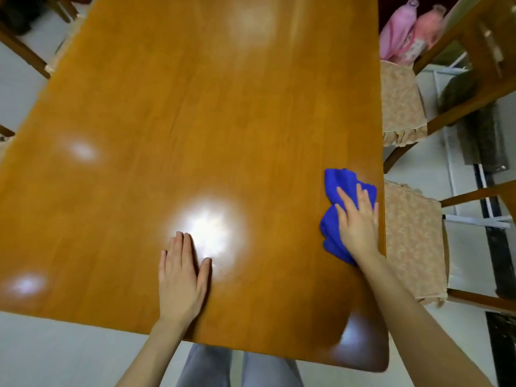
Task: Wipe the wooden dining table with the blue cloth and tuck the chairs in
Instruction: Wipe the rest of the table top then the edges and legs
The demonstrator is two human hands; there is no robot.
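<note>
Pressing: right hand (358, 222), fingers straight, flat on blue cloth (333, 196) near table (195, 107) right edge; left hand (183, 277) flat, empty, on the wood.

**A:** Fig. 1, head view. Is any lettering, label, brand or number legible?

**B:** None. The table (195, 107) shows only wood grain and glare, and the cloth (335, 185) at 3 o'clock is plain blue.

**A:** And the pink things (399, 37) at 1 o'clock?

**B:** They have a small print on the lower part. It is too blurred to tell whether it holds any characters.

**A:** The chairs (402, 101) at 2 and 4 o'clock?

**B:** The seat covers carry a mottled pattern only. No writing can be read on them.
</note>
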